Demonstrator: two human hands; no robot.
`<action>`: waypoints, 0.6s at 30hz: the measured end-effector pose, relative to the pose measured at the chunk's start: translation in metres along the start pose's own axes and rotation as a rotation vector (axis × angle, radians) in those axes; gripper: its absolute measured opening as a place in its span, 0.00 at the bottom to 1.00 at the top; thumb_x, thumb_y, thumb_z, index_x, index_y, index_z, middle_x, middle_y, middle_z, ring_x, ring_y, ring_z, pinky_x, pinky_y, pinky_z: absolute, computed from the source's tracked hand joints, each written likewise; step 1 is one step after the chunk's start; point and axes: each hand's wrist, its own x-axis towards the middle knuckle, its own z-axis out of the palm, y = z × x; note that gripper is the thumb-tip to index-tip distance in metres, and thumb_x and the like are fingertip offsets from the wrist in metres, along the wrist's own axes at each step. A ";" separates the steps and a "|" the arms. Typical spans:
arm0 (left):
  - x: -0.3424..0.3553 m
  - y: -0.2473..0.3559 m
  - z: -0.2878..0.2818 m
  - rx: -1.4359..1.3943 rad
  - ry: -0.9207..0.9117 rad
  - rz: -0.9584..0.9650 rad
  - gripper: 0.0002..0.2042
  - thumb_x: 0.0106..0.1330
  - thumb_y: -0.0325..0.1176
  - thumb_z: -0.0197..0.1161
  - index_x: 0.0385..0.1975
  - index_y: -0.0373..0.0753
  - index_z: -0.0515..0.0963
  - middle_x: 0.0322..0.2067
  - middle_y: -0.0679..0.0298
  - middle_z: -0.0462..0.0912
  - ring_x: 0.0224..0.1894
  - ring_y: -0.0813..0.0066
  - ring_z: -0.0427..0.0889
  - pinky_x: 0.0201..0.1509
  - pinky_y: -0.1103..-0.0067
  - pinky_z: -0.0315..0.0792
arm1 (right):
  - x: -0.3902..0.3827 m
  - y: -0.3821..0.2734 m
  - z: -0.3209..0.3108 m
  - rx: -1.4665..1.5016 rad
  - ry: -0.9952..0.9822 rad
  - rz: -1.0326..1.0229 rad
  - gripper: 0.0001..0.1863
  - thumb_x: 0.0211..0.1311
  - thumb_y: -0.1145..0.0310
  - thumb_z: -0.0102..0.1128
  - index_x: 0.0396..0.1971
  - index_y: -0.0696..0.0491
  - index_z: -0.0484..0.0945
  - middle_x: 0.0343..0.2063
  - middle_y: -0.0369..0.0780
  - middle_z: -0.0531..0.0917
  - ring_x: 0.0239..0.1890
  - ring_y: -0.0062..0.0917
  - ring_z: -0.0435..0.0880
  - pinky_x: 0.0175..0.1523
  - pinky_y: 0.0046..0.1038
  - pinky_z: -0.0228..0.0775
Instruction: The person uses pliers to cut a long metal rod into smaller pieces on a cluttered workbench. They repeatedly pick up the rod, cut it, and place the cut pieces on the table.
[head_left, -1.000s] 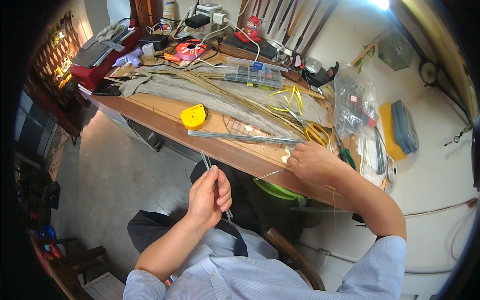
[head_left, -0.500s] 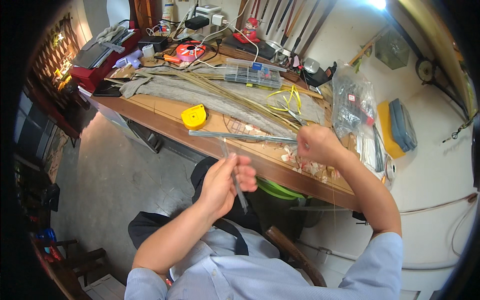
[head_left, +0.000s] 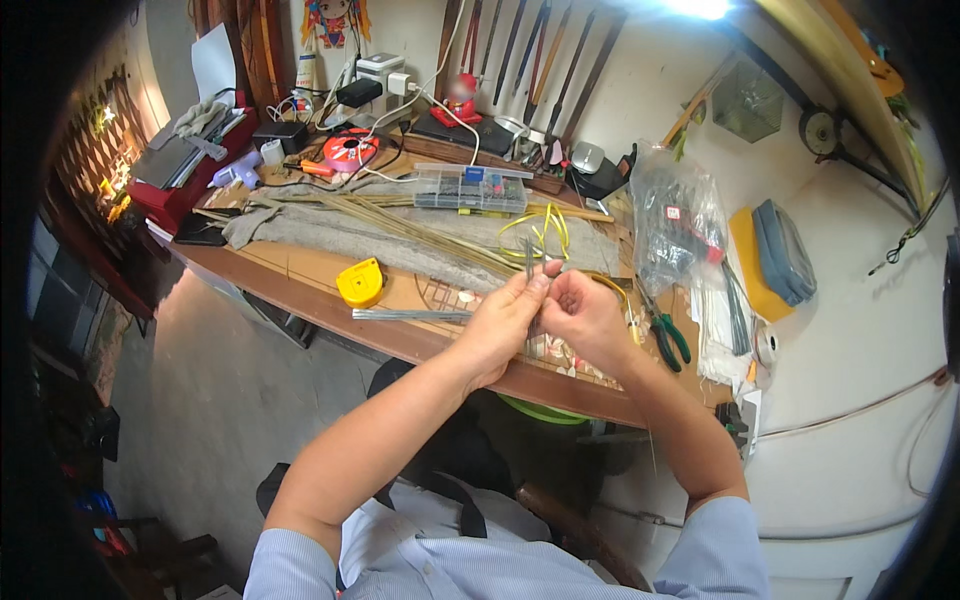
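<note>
My left hand (head_left: 505, 320) grips several thin grey wires (head_left: 530, 252) standing upright above the middle of the desk's front part. My right hand (head_left: 585, 315) is right beside it, fingers curled at the wires; what they pinch is hidden. A bundle of grey metal rods (head_left: 405, 315) lies along the desk behind my left hand. A yellow tape measure (head_left: 360, 283) is to its left. Scissors with orange handles (head_left: 618, 286) are partly behind my right hand, and green-handled pliers (head_left: 668, 338) lie to the right.
Grey cloth (head_left: 270, 228) with long bamboo strips (head_left: 420, 232) stretches across the desk (head_left: 270, 285), with a clear compartment box (head_left: 470, 190) and yellow ribbon (head_left: 545, 230). A plastic bag (head_left: 680, 210) and yellow-blue case (head_left: 770, 260) are at right. A green basin (head_left: 545, 410) sits below the desk.
My left hand has risen forward and right with the wires, over the desk. My right hand has moved left to meet it. The view has shifted, showing more of the wall above.
</note>
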 end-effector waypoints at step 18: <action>-0.005 -0.010 -0.002 0.768 0.141 0.500 0.10 0.71 0.35 0.52 0.32 0.35 0.68 0.24 0.55 0.71 0.26 0.61 0.71 0.31 0.72 0.66 | -0.018 -0.042 -0.006 0.111 0.243 -0.341 0.16 0.73 0.65 0.43 0.52 0.60 0.71 0.45 0.44 0.80 0.46 0.22 0.78 0.52 0.25 0.71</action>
